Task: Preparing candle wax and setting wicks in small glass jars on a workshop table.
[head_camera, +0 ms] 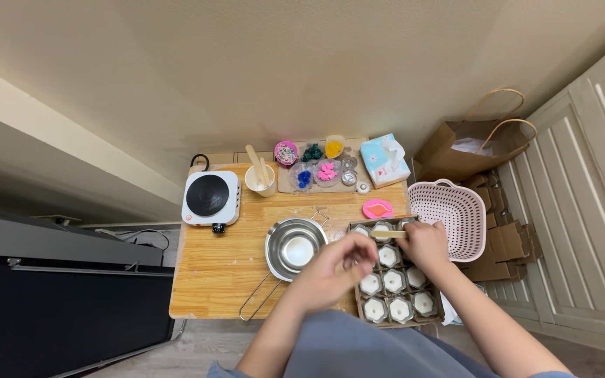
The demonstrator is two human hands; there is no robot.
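Note:
A cardboard tray (434, 316) on the right of the wooden table (211, 273) holds several small glass jars of white wax (393, 281). My right hand (425, 243) is over the tray's far end, pinching a flat wooden stick (386, 234) that lies across a jar. My left hand (337, 264) hovers at the tray's left edge with fingers curled near a jar; what it holds is unclear. Just left of it sits a metal pot (295, 248) with a wire handle.
A white hot plate (209, 197) stands at the back left, beside a cup of wooden sticks (260, 178). Small dishes of coloured pieces (316, 166), a tissue box (384, 159) and a pink dish (377, 208) line the back. A pink basket (451, 217) and paper bag (472, 147) are on the right.

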